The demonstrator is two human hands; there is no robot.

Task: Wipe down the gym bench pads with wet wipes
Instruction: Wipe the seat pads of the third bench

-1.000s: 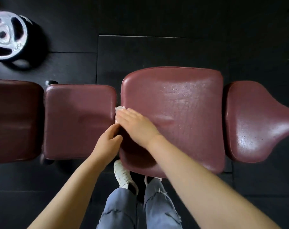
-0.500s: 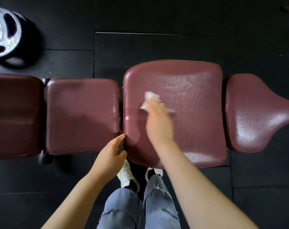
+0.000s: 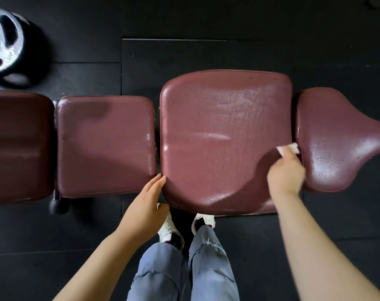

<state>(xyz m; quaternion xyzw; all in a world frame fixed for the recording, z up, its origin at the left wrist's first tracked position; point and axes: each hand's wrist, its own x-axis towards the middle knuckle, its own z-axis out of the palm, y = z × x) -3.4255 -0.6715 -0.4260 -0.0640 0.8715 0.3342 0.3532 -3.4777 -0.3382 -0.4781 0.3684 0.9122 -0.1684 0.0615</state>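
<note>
At big pad's (image 3: 223, 137) rt edge, wipe (image 3: 289, 148) under rt hand (image 3: 286, 173).

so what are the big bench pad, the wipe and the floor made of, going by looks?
Big bench pad: maroon vinyl or leatherette, probably; glossy, fine creases, piped seam at the edge.
Wipe: thin white nonwoven cloth or paper, crumpled under the right hand; blurred, so fibre unclear.
Floor: matte black tiles with straight seams, likely rubber.
</note>
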